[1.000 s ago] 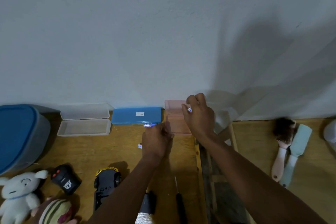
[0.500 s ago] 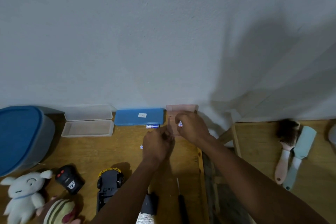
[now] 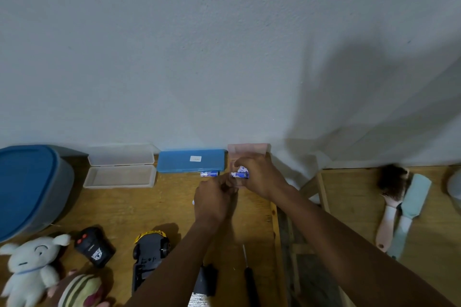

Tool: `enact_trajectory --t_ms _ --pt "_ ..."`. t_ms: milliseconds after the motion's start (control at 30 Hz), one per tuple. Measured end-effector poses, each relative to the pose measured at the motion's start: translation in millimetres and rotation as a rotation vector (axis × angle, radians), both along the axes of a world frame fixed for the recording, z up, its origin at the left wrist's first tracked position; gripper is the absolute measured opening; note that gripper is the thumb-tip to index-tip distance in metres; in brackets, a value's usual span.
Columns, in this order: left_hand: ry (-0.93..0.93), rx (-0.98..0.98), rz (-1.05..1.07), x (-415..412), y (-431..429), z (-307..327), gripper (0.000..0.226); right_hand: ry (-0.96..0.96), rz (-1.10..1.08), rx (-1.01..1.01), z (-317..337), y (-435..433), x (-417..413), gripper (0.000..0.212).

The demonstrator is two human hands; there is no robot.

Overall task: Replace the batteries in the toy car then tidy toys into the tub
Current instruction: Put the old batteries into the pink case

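My right hand [image 3: 262,177] is closed around blue-and-white batteries [image 3: 240,174] over the open pink case [image 3: 249,151] by the wall. My left hand [image 3: 212,199] is curled just in front of it, touching the pink case's near edge; a bit of white and blue shows at its left side. One more battery [image 3: 209,173] lies on the wooden table against the blue case [image 3: 190,161]. The black and yellow toy car [image 3: 149,254] lies upside down near the front. The blue-lidded grey tub [image 3: 27,189] stands at the far left.
An open clear case [image 3: 119,169] lies left of the blue case. A black remote [image 3: 93,248], a white plush [image 3: 30,269] and a striped plush [image 3: 79,291] sit front left. A screwdriver [image 3: 249,276] and black cover [image 3: 207,279] lie near the front. Two brushes [image 3: 399,207] rest on the right table.
My right hand has drawn back from the pink case's rear toward me and to the left, now showing batteries in its fingers. My left hand has stayed almost in place.
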State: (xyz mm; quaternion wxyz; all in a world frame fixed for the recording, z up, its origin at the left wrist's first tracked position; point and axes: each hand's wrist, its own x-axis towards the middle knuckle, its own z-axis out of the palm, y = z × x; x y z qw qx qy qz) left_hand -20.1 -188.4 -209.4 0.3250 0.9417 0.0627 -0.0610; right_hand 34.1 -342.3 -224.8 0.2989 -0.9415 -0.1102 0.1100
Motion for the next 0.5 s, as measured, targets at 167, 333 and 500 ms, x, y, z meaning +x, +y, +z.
enact_trajectory --t_ms 167,333,500 --pt "-0.013 0.047 -0.003 -1.9 -0.6 5.6 0.013 0.014 -0.009 0.017 0.0 -2.0 -1.3 0.043" --pt "-0.022 0.049 -0.012 -1.8 -0.7 8.3 0.014 -0.025 -0.039 0.047 -1.3 -6.0 -6.7 0.037" --pt "0.005 0.049 0.011 -1.5 -1.6 9.0 0.013 -0.263 -0.154 0.112 8.1 -10.6 -25.1 0.015"
